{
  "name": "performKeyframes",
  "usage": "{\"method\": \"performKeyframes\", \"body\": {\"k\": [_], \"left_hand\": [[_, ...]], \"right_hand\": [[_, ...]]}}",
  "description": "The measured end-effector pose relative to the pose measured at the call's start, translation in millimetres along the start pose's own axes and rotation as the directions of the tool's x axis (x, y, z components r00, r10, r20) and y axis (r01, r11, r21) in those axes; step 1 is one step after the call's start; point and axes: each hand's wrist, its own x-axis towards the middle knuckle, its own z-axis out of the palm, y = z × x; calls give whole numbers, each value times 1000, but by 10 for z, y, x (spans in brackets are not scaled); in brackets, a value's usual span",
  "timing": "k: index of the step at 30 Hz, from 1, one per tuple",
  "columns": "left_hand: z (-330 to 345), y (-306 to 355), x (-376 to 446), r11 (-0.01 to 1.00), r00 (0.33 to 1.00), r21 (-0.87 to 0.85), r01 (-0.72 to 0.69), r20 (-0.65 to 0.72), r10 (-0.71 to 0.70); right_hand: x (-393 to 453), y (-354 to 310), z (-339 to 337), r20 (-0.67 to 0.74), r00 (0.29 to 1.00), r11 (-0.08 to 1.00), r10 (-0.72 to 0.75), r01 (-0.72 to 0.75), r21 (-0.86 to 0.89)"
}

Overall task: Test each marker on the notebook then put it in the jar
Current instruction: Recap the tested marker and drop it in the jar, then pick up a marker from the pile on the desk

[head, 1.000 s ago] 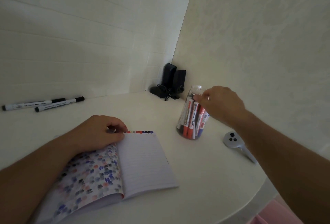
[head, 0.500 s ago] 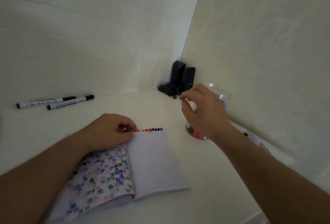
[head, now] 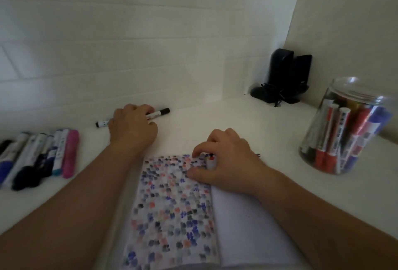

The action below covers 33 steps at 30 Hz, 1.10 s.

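Observation:
The notebook [head: 172,216] lies open in front of me, its left page covered in coloured test dabs and its right page mostly blank. My right hand [head: 226,162] presses on the notebook's top edge with curled fingers, pinching the page fold where a few red and black dabs show. My left hand [head: 133,127] is at the wall, fingers curled over a white marker with a black cap [head: 160,113] that lies on the table. The clear jar [head: 353,88] stands at the right, holding several red, blue and black markers.
A row of several markers [head: 43,157], among them black, blue, teal and pink ones, lies at the left of the white table. Two black speakers [head: 284,76] with a cable stand in the wall corner behind the jar.
My right hand left the jar and came down onto the notebook's top. My left hand left the notebook and reached the marker by the wall. The view swung left, showing the marker row.

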Motion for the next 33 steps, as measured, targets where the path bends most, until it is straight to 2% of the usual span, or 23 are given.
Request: {"method": "performKeyframes", "body": {"k": [2,4,6,8,11,15,21,25,27,29,30,31,33], "left_hand": [[58,26,8,996,994,75,47,93,-54],[96,60,20,994,989,94,53,130,-65],[97,70,25,995,989,83,58,131,-68],[82,73,7,997,994,42,64,91,-68],[47,72,-10,996,996,50,74,-47,-71],[56,77,-13,980,994,180,86,49,-96],[74,48,6,956,980,240,168,63,-188],[84,67,-25,947,988,296,126,44,-145],[7,169,-85,981,997,186,61,39,-70],[-172,403,-157,996,1000,-90,9,20,-7],[-285,563,-191,968,1000,-251,-6,16,11],[-415,743,-236,909,999,-416,-11,36,28],[-642,1113,-340,713,982,-701,21,150,119]], "right_hand": [[11,-7,3,-77,995,997,-61,56,-62],[-2,-47,-7,-128,979,986,-158,151,-63],[-37,-93,-15,-73,977,979,-201,200,-25],[-77,-95,-20,-3,982,982,-187,187,-8],[-109,-90,-40,9,987,986,-162,162,36],[-116,-112,-39,40,990,989,-136,134,60],[-134,-147,-39,43,993,992,-111,108,62],[-137,-169,-64,33,993,992,-116,114,54],[-135,-209,-81,45,991,990,-125,122,64],[-137,-268,-74,69,985,986,-160,156,59],[-138,-295,-62,80,981,984,-177,174,41],[-136,-314,-44,83,978,982,-191,190,25],[-121,-306,-1,69,976,978,-208,207,25]]}}
